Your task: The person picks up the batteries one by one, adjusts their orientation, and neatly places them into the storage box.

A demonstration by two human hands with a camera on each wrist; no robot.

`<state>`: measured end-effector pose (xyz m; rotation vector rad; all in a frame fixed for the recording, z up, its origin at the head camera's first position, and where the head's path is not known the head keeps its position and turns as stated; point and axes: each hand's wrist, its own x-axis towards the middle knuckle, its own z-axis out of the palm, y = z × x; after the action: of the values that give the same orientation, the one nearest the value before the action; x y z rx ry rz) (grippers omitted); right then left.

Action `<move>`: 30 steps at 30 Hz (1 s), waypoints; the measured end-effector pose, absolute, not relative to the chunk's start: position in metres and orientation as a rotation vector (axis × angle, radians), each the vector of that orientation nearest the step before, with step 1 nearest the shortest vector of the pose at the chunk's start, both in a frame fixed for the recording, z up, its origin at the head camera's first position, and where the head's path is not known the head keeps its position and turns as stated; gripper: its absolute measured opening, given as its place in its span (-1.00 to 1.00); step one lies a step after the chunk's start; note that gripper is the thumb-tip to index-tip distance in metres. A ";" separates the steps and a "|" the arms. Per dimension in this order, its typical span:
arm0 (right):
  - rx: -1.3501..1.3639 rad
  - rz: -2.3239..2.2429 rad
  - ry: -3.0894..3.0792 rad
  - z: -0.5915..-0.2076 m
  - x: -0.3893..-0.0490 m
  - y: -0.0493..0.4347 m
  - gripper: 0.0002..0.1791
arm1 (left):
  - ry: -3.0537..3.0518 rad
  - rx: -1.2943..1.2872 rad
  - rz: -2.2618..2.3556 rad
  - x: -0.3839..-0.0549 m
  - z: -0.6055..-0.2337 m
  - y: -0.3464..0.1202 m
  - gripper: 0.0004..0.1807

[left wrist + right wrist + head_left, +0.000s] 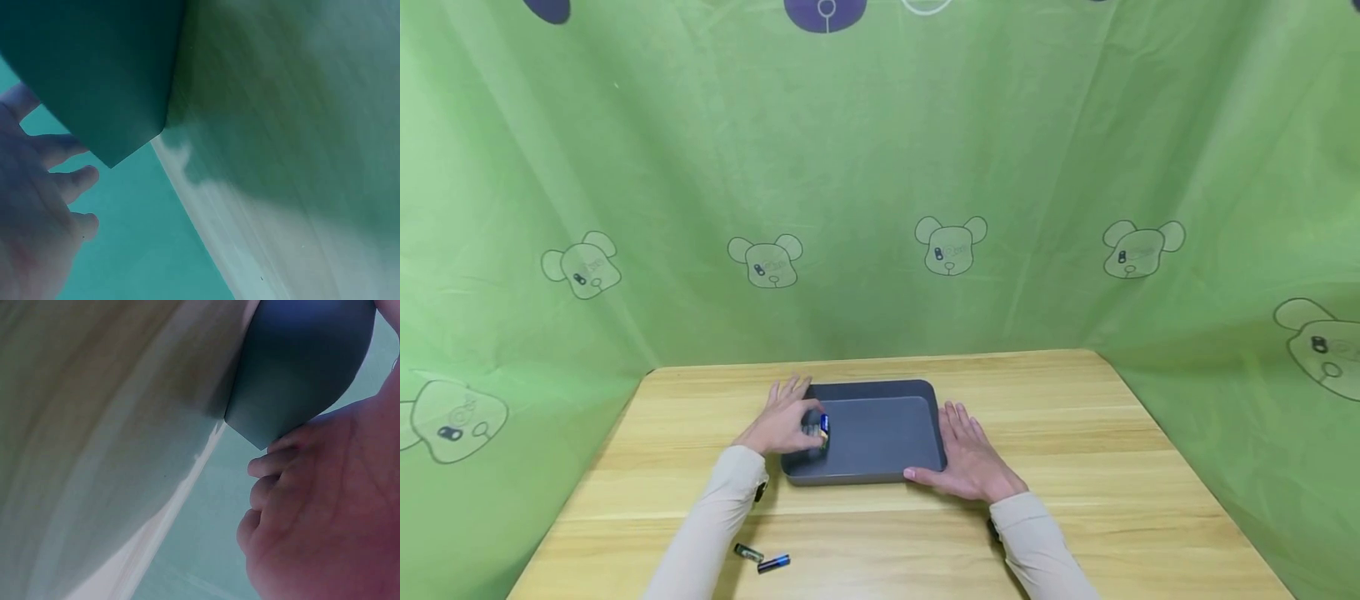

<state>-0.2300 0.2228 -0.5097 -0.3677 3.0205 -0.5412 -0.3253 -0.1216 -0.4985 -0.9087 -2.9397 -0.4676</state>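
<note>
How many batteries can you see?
3. Two batteries lie loose on the table's near edge, a dark one and a blue one. A third battery is in the left hand over the grey tray. More may be hidden under that hand.

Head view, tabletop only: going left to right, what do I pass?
Two loose batteries near the front edge → left hand pinching a battery at the tray's left side → grey tray → right hand flat on the table against the tray's right side.
</note>
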 end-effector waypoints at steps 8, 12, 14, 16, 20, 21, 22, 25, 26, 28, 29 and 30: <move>-0.370 -0.540 3.016 -0.510 -0.230 0.222 0.45 | -2.965 -0.898 -0.472 -0.325 -0.503 -0.121 -0.42; -0.372 -0.546 3.019 -0.509 -0.230 0.222 0.44 | -2.974 -0.898 -0.445 -0.325 -0.502 -0.119 -0.41; -0.375 -0.539 3.023 -0.509 -0.230 0.222 0.43 | -2.976 -0.895 -0.413 -0.325 -0.503 -0.118 -0.39; -0.376 -0.541 3.024 -0.509 -0.230 0.222 0.44 | -2.976 -0.891 -0.390 -0.325 -0.504 -0.117 -0.39; -0.373 -0.545 3.028 -0.510 -0.230 0.222 0.44 | -2.975 -0.887 -0.358 -0.323 -0.504 -0.115 -0.39; -0.372 -0.545 3.028 -0.510 -0.230 0.222 0.44 | -2.977 -0.886 -0.353 -0.323 -0.504 -0.114 -0.39; -0.372 -0.546 3.030 -0.510 -0.230 0.222 0.44 | -2.981 -0.887 -0.348 -0.323 -0.504 -0.114 -0.39; -0.369 -0.543 3.032 -0.511 -0.230 0.222 0.44 | -2.982 -0.889 -0.351 -0.322 -0.503 -0.113 -0.40; -0.368 -0.541 3.032 -0.510 -0.229 0.222 0.44 | -2.979 -0.890 -0.354 -0.322 -0.503 -0.113 -0.40; -0.369 -0.546 3.031 -0.510 -0.229 0.222 0.44 | -2.976 -0.891 -0.364 -0.322 -0.503 -0.112 -0.41; -0.370 -0.547 3.031 -0.510 -0.229 0.221 0.44 | -2.972 -0.891 -0.374 -0.322 -0.504 -0.112 -0.41; -0.368 -0.542 3.032 -0.510 -0.229 0.221 0.44 | -2.977 -0.890 -0.368 -0.322 -0.504 -0.113 -0.42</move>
<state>-0.2288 0.2212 -0.5095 -0.3677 3.0319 -0.5417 -0.3218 -0.1126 -0.5039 -0.8896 -2.9771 -0.3678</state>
